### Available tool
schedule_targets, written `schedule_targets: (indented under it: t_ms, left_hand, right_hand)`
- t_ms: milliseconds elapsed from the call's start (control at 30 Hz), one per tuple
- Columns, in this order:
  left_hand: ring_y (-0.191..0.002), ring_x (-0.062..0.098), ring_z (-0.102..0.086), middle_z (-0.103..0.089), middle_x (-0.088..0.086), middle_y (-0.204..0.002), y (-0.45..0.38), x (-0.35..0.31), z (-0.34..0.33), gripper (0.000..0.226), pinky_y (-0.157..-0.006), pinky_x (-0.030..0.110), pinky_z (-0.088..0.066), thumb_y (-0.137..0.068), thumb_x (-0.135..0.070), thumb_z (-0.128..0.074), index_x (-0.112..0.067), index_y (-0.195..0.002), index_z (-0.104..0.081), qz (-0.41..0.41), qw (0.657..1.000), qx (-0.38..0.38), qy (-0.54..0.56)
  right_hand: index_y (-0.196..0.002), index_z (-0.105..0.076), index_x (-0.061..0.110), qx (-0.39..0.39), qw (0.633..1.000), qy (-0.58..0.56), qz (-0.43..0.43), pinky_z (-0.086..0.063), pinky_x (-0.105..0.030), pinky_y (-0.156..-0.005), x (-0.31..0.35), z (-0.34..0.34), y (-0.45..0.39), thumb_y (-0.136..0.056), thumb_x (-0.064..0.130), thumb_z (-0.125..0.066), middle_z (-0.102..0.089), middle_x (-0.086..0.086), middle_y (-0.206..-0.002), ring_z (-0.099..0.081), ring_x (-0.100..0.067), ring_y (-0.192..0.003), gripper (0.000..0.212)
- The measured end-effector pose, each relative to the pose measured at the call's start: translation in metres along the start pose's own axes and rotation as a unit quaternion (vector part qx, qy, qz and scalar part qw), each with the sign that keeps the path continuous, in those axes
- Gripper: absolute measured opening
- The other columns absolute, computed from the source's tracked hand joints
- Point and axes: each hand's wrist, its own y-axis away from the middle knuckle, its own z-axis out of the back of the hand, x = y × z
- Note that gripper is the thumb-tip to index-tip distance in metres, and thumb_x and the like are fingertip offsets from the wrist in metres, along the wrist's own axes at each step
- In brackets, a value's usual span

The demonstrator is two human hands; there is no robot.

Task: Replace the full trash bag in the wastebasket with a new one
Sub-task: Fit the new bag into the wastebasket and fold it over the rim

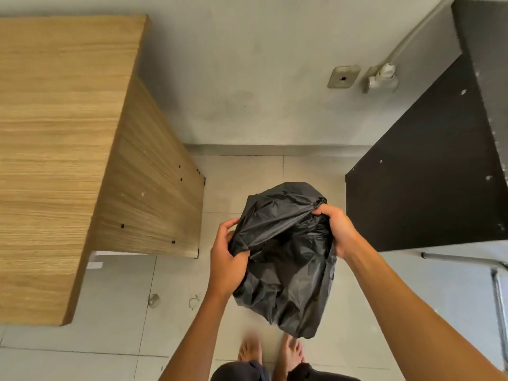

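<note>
Trash bag [286,259], black, gripped by left hand [226,259] and right hand [339,229] above tiled floor [123,298]

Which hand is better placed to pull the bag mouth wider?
Probably the right hand: it grips the black bag at its far upper rim, while the left hand holds the near edge bunched.

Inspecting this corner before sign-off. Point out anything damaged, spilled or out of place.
Two chipped or stained patches mar the floor tile near the wooden table. The wall shows dark smudges. The black bag, held in both hands, shows no tear or spill.
</note>
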Motion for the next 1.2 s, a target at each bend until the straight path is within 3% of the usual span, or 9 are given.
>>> schedule_targets:
  t_ms: [233, 433, 500, 567, 667, 767, 933, 1033, 1200]
  left_hand:
    - [-0.112, 0.03, -0.067, -0.073, 0.007, -0.117, -0.106, 0.095, -0.045, 0.043, -0.103, 0.049, -0.053, -0.084, -0.007, -0.052, -0.021, -0.122, -0.067, 0.122, 0.991, 0.035, 0.03]
    - [-0.107, 0.034, -0.064, -0.069, 0.009, -0.109, -0.168, 0.162, -0.073, 0.031, -0.098, 0.046, -0.05, -0.084, -0.008, -0.047, -0.031, -0.098, -0.064, 0.196, 0.98, 0.034, 0.018]
    - [-0.111, 0.037, -0.063, -0.067, 0.01, -0.114, -0.191, 0.188, -0.08, 0.032, -0.091, 0.041, -0.048, -0.091, -0.005, -0.045, -0.022, -0.11, -0.065, 0.212, 0.977, 0.022, 0.001]
    - [-0.125, 0.039, -0.059, -0.064, 0.018, -0.132, -0.219, 0.211, -0.088, 0.041, -0.098, 0.042, -0.048, -0.095, -0.011, -0.045, -0.006, -0.133, -0.061, 0.241, 0.97, 0.013, -0.031]
    - [-0.129, 0.038, -0.058, -0.06, 0.022, -0.14, -0.266, 0.257, -0.107, 0.052, -0.105, 0.04, -0.046, -0.101, -0.032, -0.043, 0.0, -0.139, -0.058, 0.279, 0.954, 0.046, -0.096]
    - [-0.106, 0.038, -0.068, -0.068, 0.023, -0.125, -0.299, 0.284, -0.125, 0.067, -0.098, 0.04, -0.053, -0.091, -0.05, -0.039, -0.005, -0.135, -0.064, 0.278, 0.951, 0.108, -0.08]
    - [-0.11, 0.042, -0.061, -0.051, 0.032, -0.145, -0.284, 0.258, -0.132, 0.044, -0.085, 0.039, -0.051, -0.108, -0.005, -0.026, 0.01, -0.144, -0.047, 0.218, 0.947, 0.171, -0.161]
    - [-0.126, 0.04, -0.058, -0.054, 0.025, -0.146, -0.276, 0.257, -0.123, 0.049, -0.106, 0.041, -0.049, -0.103, -0.021, -0.038, 0.0, -0.146, -0.05, 0.186, 0.942, 0.155, -0.231]
    - [-0.118, 0.033, -0.063, -0.066, 0.012, -0.129, -0.219, 0.245, -0.093, 0.039, -0.096, 0.035, -0.052, -0.095, -0.02, -0.059, -0.008, -0.131, -0.059, 0.061, 0.957, 0.077, -0.272]
  right_hand:
    - [-0.107, -0.069, 0.003, -0.016, 0.998, -0.023, -0.056, -0.056, -0.037, -0.075, -0.075, -0.003, -0.137, -0.09, 0.02, -0.054, -0.078, -0.014, -0.085, -0.071, -0.032, -0.083, 0.028]
    - [-0.115, -0.071, 0.005, -0.031, 0.995, 0.007, -0.096, -0.058, -0.044, -0.087, -0.141, -0.005, -0.234, -0.081, 0.026, -0.057, -0.076, -0.018, -0.103, -0.072, -0.035, -0.089, 0.043]
    - [-0.114, -0.073, 0.006, -0.04, 0.993, 0.028, -0.103, -0.058, -0.046, -0.091, -0.159, -0.009, -0.26, -0.079, 0.028, -0.057, -0.077, -0.019, -0.104, -0.072, -0.035, -0.092, 0.044]
    - [-0.112, -0.074, 0.008, -0.039, 0.992, 0.055, -0.107, -0.06, -0.042, -0.087, -0.173, -0.013, -0.284, -0.088, 0.028, -0.053, -0.077, -0.018, -0.102, -0.072, -0.034, -0.092, 0.038]
    - [-0.123, -0.07, 0.009, -0.043, 0.987, 0.127, -0.086, -0.062, -0.045, -0.086, -0.192, -0.012, -0.319, -0.095, 0.034, -0.053, -0.076, -0.018, -0.108, -0.074, -0.033, -0.094, 0.041]
    - [-0.121, -0.072, 0.01, -0.003, 0.967, 0.226, -0.117, -0.063, -0.05, -0.082, -0.202, -0.007, -0.348, -0.088, 0.042, -0.069, -0.077, -0.021, -0.104, -0.075, -0.037, -0.09, 0.046]
    - [-0.137, -0.058, 0.0, 0.049, 0.866, 0.488, -0.092, -0.057, -0.042, -0.09, -0.18, -0.012, -0.351, -0.104, 0.034, -0.044, -0.067, -0.024, -0.124, -0.067, -0.038, -0.106, 0.049]
    - [-0.14, -0.054, 0.001, 0.011, 0.797, 0.604, 0.001, -0.048, -0.037, -0.1, -0.166, -0.009, -0.331, -0.103, 0.023, -0.038, -0.055, -0.022, -0.144, -0.058, -0.035, -0.126, 0.046]
    - [-0.103, -0.06, 0.007, -0.012, 0.797, 0.589, 0.135, -0.044, -0.032, -0.076, -0.17, 0.024, -0.29, -0.104, 0.035, -0.051, -0.065, -0.013, -0.106, -0.059, -0.03, -0.093, 0.029]
